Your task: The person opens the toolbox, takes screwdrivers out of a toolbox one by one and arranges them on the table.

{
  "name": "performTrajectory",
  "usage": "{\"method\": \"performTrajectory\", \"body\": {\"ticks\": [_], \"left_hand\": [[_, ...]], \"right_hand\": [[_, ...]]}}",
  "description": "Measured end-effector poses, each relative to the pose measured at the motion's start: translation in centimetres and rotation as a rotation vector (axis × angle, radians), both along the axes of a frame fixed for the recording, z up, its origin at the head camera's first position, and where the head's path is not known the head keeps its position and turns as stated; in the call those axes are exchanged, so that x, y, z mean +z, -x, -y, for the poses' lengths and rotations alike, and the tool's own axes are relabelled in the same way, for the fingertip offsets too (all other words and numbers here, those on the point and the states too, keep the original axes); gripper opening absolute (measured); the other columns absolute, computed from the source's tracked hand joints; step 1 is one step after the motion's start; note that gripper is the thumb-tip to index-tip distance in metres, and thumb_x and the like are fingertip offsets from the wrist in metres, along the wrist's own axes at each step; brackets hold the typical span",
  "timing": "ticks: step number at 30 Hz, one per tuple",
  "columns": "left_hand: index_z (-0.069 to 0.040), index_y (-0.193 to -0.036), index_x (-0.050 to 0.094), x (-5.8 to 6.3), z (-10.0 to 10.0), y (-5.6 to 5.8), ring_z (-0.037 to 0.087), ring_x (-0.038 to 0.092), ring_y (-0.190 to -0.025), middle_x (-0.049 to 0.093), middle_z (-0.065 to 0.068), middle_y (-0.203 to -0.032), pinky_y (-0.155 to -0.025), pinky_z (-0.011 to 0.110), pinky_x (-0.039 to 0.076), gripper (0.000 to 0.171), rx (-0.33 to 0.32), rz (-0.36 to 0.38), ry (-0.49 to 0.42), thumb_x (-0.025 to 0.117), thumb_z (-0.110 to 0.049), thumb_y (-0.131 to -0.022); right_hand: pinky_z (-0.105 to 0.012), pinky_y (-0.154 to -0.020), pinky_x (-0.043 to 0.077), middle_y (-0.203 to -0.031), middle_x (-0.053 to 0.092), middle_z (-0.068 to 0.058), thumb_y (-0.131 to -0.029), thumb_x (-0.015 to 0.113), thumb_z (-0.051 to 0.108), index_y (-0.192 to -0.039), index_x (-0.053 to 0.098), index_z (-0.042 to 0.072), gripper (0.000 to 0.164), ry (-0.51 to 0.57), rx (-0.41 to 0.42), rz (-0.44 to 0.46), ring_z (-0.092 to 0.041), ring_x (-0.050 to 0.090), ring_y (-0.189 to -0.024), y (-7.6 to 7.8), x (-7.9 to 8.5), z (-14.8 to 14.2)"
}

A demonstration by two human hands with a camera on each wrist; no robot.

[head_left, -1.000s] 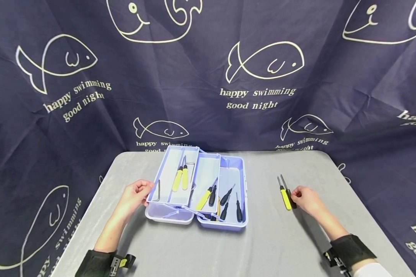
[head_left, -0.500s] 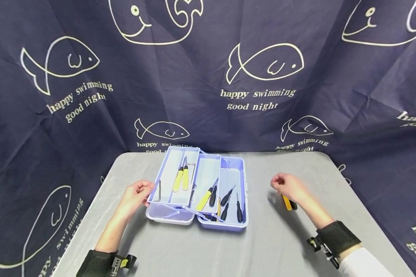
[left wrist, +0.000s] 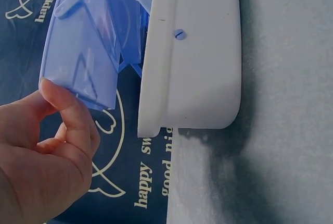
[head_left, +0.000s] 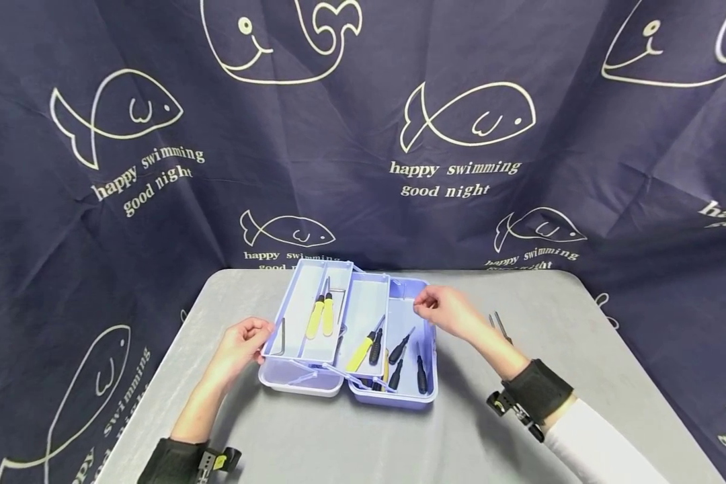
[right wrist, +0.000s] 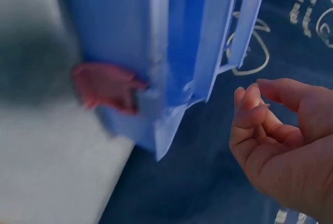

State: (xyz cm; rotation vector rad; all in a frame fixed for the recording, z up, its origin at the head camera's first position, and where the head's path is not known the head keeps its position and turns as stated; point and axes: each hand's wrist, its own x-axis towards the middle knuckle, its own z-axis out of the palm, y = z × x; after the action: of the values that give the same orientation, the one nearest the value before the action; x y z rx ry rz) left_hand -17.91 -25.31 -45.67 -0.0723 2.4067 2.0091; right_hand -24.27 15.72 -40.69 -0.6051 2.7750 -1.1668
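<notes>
A lilac toolbox (head_left: 393, 400) stands with its stepped trays unfolded. My left hand (head_left: 242, 343) pinches the left edge of the upper tray (left wrist: 86, 52) between thumb and fingers. That tray holds two yellow-handled screwdrivers (head_left: 316, 321) and two hex keys (head_left: 283, 339). Lower down, a yellow screwdriver (head_left: 359, 353) and a black one (head_left: 376, 346) lie in the middle tray, and several black screwdrivers (head_left: 422, 376) lie in the box bottom. Above the box's right rear rim hovers my right hand (head_left: 450, 310), fingers loosely bent, nothing visibly held (right wrist: 281, 135).
Two screwdriver shafts (head_left: 503, 326) show on the grey table (head_left: 556, 302) behind my right forearm, which hides their handles. A reddish latch (right wrist: 106, 86) sits on the box's side. A dark fish-print curtain (head_left: 369, 228) hangs behind the table.
My right hand has left the black screwdriver beside the yellow one on the table and moved left to the toolbox. My left hand stays on the upper tray.
</notes>
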Motion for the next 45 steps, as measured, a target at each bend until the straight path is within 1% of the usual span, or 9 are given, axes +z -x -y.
{"method": "performTrajectory", "body": {"ticks": [5,8,12,17,19,23,27,35,45], "left_hand": [[0.017,-0.112,0.059,0.1,-0.2,0.0,0.006,0.054,-0.058,0.063,-0.005,-0.072,-0.051,0.020,0.049,0.027,-0.003,-0.001,-0.005,0.061,-0.008,-0.104],[0.017,-0.112,0.060,0.1,-0.3,0.1,0.006,0.055,-0.058,0.063,-0.005,-0.073,-0.051,0.020,0.050,0.026,-0.003,-0.001,-0.004,0.061,-0.008,-0.104],[0.016,-0.112,0.060,0.2,-0.1,0.2,0.006,0.056,-0.059,0.064,-0.004,-0.074,-0.051,0.020,0.051,0.026,-0.023,0.000,0.004,0.061,-0.009,-0.105],[0.017,-0.112,0.058,0.4,0.3,0.3,0.006,0.058,-0.061,0.064,-0.004,-0.076,-0.052,0.021,0.052,0.027,-0.032,0.017,0.007,0.061,-0.009,-0.105],[0.016,-0.111,0.058,0.4,0.5,0.3,0.006,0.058,-0.061,0.064,-0.004,-0.076,-0.052,0.021,0.052,0.026,-0.035,0.015,0.015,0.061,-0.009,-0.104],[0.016,-0.109,0.059,0.4,0.6,0.2,0.006,0.058,-0.061,0.065,-0.003,-0.077,-0.052,0.022,0.053,0.025,-0.036,0.011,0.028,0.061,-0.008,-0.104],[0.017,-0.110,0.059,0.3,0.3,0.2,0.006,0.059,-0.061,0.065,-0.004,-0.075,-0.053,0.022,0.053,0.025,-0.027,0.021,0.027,0.061,-0.007,-0.104],[0.016,-0.110,0.059,0.3,0.0,0.3,0.006,0.058,-0.060,0.064,-0.005,-0.074,-0.052,0.021,0.052,0.024,-0.011,0.020,0.035,0.061,-0.008,-0.104],[0.015,-0.110,0.059,0.1,0.2,0.4,0.007,0.057,-0.059,0.064,-0.004,-0.073,-0.053,0.021,0.052,0.023,-0.014,0.039,0.009,0.060,-0.007,-0.104]], "right_hand": [[-0.028,-0.060,0.051,-0.083,0.070,-0.004,-0.095,0.068,0.011,-0.099,0.070,0.003,0.009,0.001,0.040,-0.015,-0.011,0.063,-0.063,0.1,0.9,2.6],[-0.027,-0.060,0.051,-0.082,0.070,-0.003,-0.095,0.068,0.011,-0.098,0.070,0.004,0.008,-0.014,0.059,-0.042,-0.009,0.062,-0.063,0.2,1.3,4.2],[-0.026,-0.064,0.052,-0.083,0.071,-0.002,-0.095,0.068,0.011,-0.098,0.071,0.005,0.008,-0.027,0.072,-0.070,-0.009,0.062,-0.067,0.3,1.8,6.5],[-0.026,-0.069,0.051,-0.083,0.070,-0.002,-0.093,0.069,0.011,-0.097,0.071,0.007,0.006,-0.035,0.101,-0.093,-0.009,0.060,-0.071,0.7,2.0,9.8],[-0.025,-0.070,0.050,-0.083,0.070,-0.001,-0.093,0.070,0.010,-0.096,0.071,0.007,0.004,-0.050,0.124,-0.105,-0.009,0.059,-0.073,0.8,2.1,11.0],[-0.023,-0.067,0.047,-0.081,0.068,-0.002,-0.091,0.071,0.007,-0.094,0.070,0.007,0.004,-0.091,0.173,-0.125,-0.010,0.056,-0.072,0.9,2.4,13.4],[-0.022,-0.065,0.044,-0.080,0.066,-0.002,-0.092,0.071,0.007,-0.093,0.071,0.007,0.001,-0.155,0.203,-0.122,-0.012,0.054,-0.072,1.0,2.7,15.3],[-0.026,-0.072,0.046,-0.082,0.066,0.000,-0.091,0.072,0.007,-0.088,0.073,0.009,0.004,-0.306,0.228,-0.088,-0.019,0.058,-0.081,1.6,2.4,17.1],[-0.026,-0.067,0.043,-0.086,0.066,-0.002,-0.093,0.073,0.011,-0.085,0.070,0.013,0.009,-0.346,0.231,-0.051,-0.018,0.056,-0.080,2.0,2.1,17.3]]}}
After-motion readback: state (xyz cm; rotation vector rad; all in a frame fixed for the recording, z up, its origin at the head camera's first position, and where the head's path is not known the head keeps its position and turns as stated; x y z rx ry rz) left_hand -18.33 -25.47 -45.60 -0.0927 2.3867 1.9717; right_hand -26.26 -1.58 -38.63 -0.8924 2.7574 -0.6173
